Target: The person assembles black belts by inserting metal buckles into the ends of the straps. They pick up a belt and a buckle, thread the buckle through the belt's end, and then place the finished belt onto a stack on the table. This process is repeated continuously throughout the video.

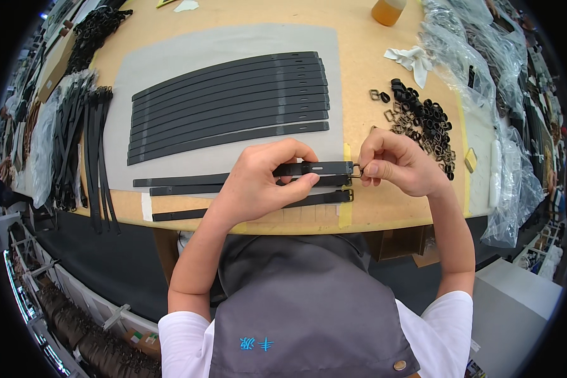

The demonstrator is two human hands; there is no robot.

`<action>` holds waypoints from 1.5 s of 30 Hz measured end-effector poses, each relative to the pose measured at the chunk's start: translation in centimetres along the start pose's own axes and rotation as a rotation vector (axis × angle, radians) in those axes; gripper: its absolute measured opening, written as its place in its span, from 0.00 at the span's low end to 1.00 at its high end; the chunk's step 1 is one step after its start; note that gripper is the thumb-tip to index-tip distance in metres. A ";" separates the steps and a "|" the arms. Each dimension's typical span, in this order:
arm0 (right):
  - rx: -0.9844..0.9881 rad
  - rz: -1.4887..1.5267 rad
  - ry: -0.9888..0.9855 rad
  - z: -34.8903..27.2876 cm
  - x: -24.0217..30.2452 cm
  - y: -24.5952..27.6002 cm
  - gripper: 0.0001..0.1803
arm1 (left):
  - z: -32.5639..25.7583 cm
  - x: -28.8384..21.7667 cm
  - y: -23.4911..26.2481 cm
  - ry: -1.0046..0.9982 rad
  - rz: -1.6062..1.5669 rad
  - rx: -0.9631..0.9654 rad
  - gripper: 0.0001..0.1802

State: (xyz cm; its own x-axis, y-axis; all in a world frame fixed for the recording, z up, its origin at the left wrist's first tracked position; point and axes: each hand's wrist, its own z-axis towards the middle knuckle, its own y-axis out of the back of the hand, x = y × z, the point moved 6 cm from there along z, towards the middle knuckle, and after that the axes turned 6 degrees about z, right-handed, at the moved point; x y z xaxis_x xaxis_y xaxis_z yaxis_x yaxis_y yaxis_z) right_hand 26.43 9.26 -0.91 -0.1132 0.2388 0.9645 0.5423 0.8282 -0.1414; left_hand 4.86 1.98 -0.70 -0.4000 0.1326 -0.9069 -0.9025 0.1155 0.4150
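My left hand (268,173) pinches a black belt strap (327,168) close to its slotted end, thumb below and fingers above. At that end my right hand (397,164) holds a small metal buckle (357,170) between thumb and fingers, and the buckle touches the strap's tip. Two more straps lie just below, the nearest one (183,215) with a buckle at its right end (348,195). Beyond my hands, several black straps (230,104) lie side by side on a grey sheet (233,39), their slotted ends to the right.
Loose buckles and black keeper loops (422,120) are heaped at the right. Black straps (97,151) hang over the table's left edge. A bottle of amber liquid (387,11) stands at the back, near a white cloth (411,62). Clear plastic bags (516,183) line the right side.
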 end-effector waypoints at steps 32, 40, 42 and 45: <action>-0.082 0.120 -0.199 1.4 -2.0 -4.1 0.09 | -1.4 -1.1 -2.9 -0.105 0.156 0.137 0.13; -0.224 0.038 -0.154 0.6 -1.6 -4.8 0.10 | -1.2 -0.7 -2.9 -0.093 0.072 0.134 0.11; -0.229 0.152 -0.127 0.6 -2.2 -4.6 0.12 | -1.1 -1.0 -2.6 -0.086 0.039 0.148 0.11; -0.242 0.245 -0.082 0.8 -3.4 -4.5 0.14 | -0.9 -1.3 -2.4 -0.112 0.050 0.178 0.10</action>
State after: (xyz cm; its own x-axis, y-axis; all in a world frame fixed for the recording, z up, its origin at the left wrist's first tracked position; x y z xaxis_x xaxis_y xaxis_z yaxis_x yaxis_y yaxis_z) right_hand 23.73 5.15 -3.76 -0.0164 0.4631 0.8862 0.7421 0.5996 -0.2996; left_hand 7.40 0.64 -0.54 -0.4145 0.2498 -0.8751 -0.8356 0.2765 0.4747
